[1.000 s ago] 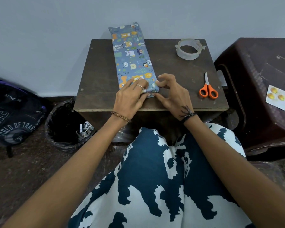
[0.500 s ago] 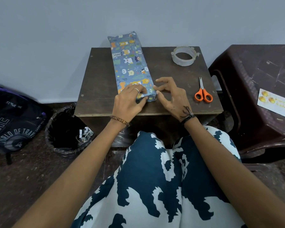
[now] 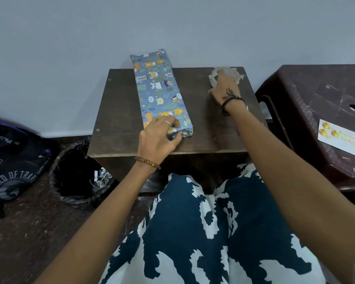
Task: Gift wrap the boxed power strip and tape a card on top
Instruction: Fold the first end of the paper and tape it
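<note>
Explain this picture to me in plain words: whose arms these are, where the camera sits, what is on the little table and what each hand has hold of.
There is no machine here. A person wears a wide-angle camera on the head, looking forward and down, so the two arms are their own and the patterned cloth at the bottom is their lap.

On the small brown table lies a long box wrapped in blue cartoon paper, its far end sticking out past the table's back edge. The left hand presses down the folded paper at the near end. The right hand has reached the tape roll at the far right corner; its fingers are on the roll, but the grip itself is hidden.

A card with gold balloons waits on the dark stool to the right.
</note>
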`<state>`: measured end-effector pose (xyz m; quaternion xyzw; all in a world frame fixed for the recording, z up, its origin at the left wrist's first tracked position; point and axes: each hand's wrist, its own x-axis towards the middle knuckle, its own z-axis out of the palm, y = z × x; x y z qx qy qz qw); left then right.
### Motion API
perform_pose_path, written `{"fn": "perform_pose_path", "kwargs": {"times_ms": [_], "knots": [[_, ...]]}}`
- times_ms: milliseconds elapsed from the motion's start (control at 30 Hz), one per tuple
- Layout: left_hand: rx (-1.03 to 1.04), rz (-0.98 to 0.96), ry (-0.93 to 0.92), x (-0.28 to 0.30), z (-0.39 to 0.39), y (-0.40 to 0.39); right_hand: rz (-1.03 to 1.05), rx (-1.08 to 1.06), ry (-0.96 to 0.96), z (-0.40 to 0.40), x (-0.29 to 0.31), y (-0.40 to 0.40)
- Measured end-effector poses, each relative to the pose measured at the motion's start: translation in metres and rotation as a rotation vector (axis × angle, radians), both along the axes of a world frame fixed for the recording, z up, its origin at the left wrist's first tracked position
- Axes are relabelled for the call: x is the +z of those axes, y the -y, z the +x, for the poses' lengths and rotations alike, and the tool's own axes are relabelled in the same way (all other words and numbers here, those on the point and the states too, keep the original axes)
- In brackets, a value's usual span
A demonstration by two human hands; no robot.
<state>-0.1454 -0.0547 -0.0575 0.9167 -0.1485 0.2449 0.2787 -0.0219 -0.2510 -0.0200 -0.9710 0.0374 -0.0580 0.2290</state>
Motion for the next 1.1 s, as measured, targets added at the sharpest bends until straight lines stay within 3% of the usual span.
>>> {"fn": "perform_pose_path", "kwargs": {"times_ms": [367, 533, 833, 1100], "knots": [[0.013, 0.013, -0.024, -0.002, 0.0, 0.0, -0.07, 0.036, 0.073, -0.108, -0.016, 0.004], [0.022, 0.014, -0.028, -0.002, 0.0, 0.0, -0.149, 0.104, 0.123, -0.114, -0.02, -0.007], [0.015, 0.012, -0.025, -0.002, 0.0, 0.001, 0.026, 0.076, 0.23, -0.109, -0.025, -0.008], [0.02, 0.01, -0.034, -0.001, -0.002, 0.001, 0.031, 0.065, 0.25, -0.111, -0.023, -0.005]]}}
